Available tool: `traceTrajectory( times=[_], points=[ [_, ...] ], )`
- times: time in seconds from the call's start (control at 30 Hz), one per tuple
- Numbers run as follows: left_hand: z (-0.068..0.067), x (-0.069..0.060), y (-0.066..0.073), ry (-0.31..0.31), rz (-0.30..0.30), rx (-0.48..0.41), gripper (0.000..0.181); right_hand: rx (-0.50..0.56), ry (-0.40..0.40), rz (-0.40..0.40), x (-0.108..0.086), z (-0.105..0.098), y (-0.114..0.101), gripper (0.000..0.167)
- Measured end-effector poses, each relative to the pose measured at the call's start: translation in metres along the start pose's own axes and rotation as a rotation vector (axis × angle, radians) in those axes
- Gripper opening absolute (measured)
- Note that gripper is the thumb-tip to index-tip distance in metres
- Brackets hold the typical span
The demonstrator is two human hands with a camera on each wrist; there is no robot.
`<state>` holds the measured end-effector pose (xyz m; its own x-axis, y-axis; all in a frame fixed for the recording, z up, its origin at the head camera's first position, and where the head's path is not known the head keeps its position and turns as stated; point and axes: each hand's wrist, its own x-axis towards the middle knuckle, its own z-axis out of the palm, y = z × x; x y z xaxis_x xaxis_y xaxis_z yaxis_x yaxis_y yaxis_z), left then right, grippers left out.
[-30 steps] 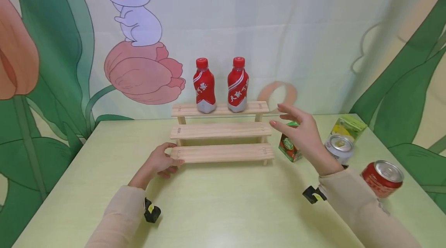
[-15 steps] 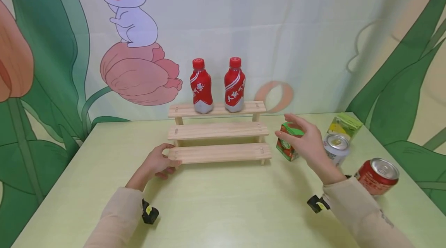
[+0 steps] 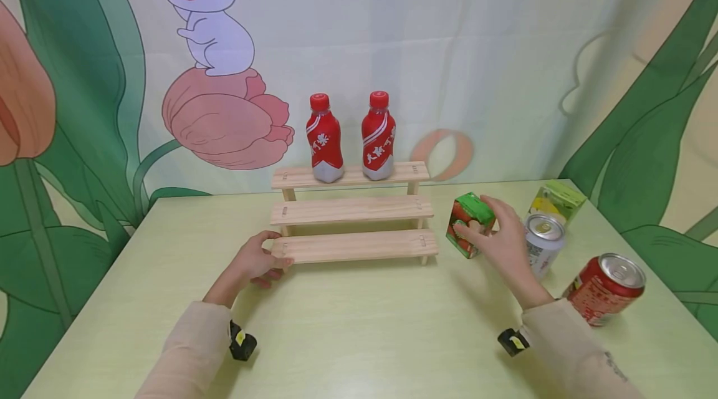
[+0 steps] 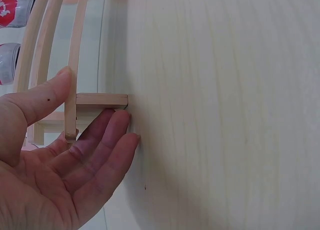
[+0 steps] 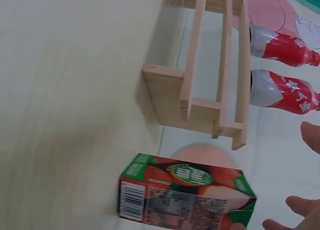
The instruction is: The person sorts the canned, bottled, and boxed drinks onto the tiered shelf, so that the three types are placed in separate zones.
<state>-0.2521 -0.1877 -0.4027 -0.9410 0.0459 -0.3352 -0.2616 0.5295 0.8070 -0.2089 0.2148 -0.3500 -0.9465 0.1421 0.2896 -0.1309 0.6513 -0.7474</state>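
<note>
A three-tier wooden step rack (image 3: pixel 352 211) stands on the table with two red-capped cola bottles (image 3: pixel 324 146) upright on its top tier. At the rack's left end my left hand (image 3: pixel 257 260) holds the lowest tier. In the left wrist view the thumb lies on that plank (image 4: pixel 72 79), with the fingers (image 4: pixel 112 140) by the leg below. My right hand (image 3: pixel 502 243) reaches around a red and green juice box (image 3: pixel 464 234) right of the rack. Its fingers are spread, and the right wrist view shows a gap between the thumb and the box. Firm contact cannot be made out.
Behind the right hand stand a white can (image 3: pixel 544 243) and a green-yellow carton (image 3: pixel 558 202). A red can (image 3: pixel 606 290) stands near the right forearm. The light table (image 3: pixel 359 330) meets a printed curtain (image 3: pixel 505 62) just behind the rack.
My right hand has moved down and in from above the juice box to around it. The box looks slightly turned. The left hand stays at the rack's left end.
</note>
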Motion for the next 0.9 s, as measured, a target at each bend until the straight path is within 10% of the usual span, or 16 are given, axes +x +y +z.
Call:
traceTrajectory(
  times=[0.5,0.9],
  points=[
    [0.001,-0.003,0.0,-0.003,0.002,-0.014,0.064,0.053,-0.041,0.205,0.004,0.015,0.025,0.097],
    [0.001,-0.001,0.0,0.01,0.002,0.001,0.063,0.117,0.026,0.233,0.009,0.025,0.033,0.075]
  ],
)
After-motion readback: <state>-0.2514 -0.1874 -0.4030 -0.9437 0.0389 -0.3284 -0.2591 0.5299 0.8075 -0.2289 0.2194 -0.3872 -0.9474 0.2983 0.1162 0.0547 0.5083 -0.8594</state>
